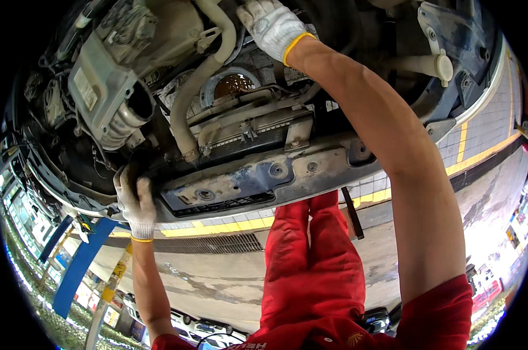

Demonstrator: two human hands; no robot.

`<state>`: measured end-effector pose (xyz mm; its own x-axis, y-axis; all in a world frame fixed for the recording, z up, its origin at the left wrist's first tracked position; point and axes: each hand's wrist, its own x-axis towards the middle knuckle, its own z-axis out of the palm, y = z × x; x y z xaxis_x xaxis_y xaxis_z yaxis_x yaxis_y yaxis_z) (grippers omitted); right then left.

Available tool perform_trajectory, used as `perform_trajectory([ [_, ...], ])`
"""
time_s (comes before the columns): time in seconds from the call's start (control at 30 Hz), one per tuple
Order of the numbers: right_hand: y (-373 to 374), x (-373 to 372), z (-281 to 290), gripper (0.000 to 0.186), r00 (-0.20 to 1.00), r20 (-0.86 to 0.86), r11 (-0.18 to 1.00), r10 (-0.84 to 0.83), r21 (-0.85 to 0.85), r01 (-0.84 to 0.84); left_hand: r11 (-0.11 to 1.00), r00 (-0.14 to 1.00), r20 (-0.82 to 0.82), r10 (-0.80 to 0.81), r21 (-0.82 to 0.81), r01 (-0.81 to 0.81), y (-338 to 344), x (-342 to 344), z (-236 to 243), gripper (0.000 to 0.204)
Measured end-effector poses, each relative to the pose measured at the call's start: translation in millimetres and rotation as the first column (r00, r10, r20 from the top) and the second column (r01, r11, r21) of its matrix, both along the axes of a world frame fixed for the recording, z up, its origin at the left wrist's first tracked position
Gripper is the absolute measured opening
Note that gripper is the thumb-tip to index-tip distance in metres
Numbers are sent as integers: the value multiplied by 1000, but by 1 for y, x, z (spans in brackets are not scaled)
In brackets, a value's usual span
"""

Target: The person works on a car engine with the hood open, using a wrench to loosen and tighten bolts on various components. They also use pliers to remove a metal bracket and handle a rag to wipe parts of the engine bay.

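Both my hands wear white knitted gloves with yellow cuffs, darkened by grime at the fingers. My left hand [134,195] is curled over the car's front edge, beside a blue-grey front crossmember [240,178]; part of its fingers sits in shadow. My right hand [273,29] reaches far in among the parts past the radiator [246,131]. Its fingers are bent, and whatever they hold is hidden at the picture's top rim. Left of that hand runs a thick curved hose [188,102]. Through a gap shows a round pan [207,94] with brown liquid [236,84].
A plastic housing with a ribbed duct [98,87] sits at the left, and a capped filler neck [433,67] at the right. Beyond the car are a blue lift arm [83,262], a floor grate [211,243] and yellow floor lines [235,225].
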<state>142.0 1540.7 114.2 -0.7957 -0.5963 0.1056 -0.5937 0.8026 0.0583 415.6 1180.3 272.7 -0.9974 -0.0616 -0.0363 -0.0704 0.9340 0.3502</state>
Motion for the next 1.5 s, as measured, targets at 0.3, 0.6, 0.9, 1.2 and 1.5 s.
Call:
perform_trajectory([
  [0.3,7,4,-5,57,994,105,999,-17,31,14,959,961,236,-147,-203,197,144,-140,-50,79],
  [0.6,3,10,-6,56,989,131,997,-71,-4,72,910,909,416,-18,-370,187,163,-197,-87,90],
  [0.9,-6,14,-14,48,982,121,987,-147,-51,154,985,868,496,-19,-140,102,162,-211,-82,84],
  [1.2,-14,14,14,50,954,283,988,-101,141,63,1000,813,582,-11,24,-3,151,-219,-93,79],
  [1.5,-18,17,18,38,962,267,990,-63,136,27,978,775,631,-21,173,-114,156,-222,-86,81],
])
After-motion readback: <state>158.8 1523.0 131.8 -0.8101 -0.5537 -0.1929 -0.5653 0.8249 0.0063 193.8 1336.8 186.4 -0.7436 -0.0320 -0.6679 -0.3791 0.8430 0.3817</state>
